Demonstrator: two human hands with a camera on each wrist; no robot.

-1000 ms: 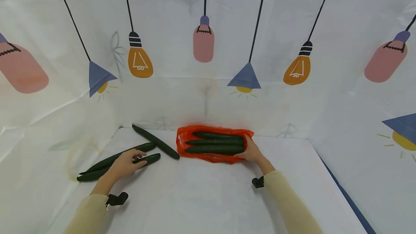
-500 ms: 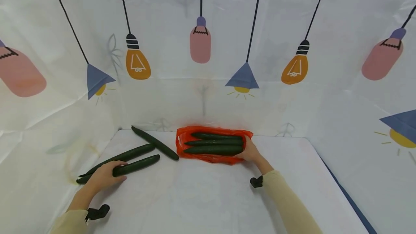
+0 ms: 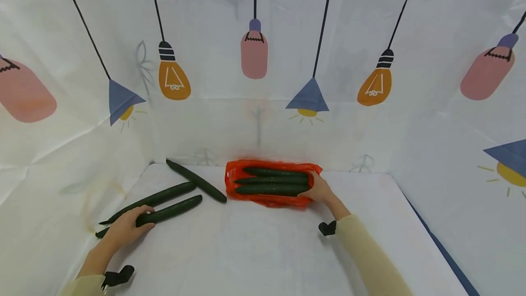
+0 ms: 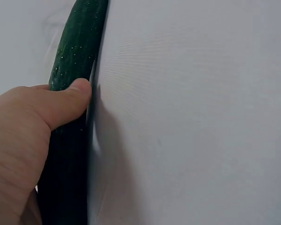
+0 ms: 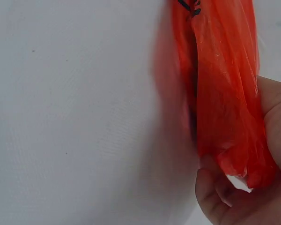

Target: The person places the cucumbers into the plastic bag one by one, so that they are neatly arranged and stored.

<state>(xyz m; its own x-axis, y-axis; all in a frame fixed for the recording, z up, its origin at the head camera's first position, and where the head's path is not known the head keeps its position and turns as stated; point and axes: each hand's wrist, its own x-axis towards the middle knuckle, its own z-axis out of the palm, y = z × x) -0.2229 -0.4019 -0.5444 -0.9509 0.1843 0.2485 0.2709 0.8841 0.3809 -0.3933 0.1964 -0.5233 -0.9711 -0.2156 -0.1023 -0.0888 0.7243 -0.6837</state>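
Left hand (image 3: 128, 226) grasping the near cucumber (image 3: 176, 209), thumb along its upper side; right hand (image 3: 319, 190) with fingers curled round one end of the red bag (image 3: 275, 202); bag lies gaping on the counter (image 3: 246, 255), three bagged cucumbers (image 3: 271, 180) inside, side by side along its length; outside it, loose, a middle cucumber (image 3: 160, 196) behind the held one; a slanting cucumber (image 3: 196, 181), lower end just beside the bag.

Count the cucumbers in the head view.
6: a back cucumber, a middle one and a front one on or in the red bag; left of it, one slanting at the back, one gripped by the left hand, and one between those. More may hide underneath.
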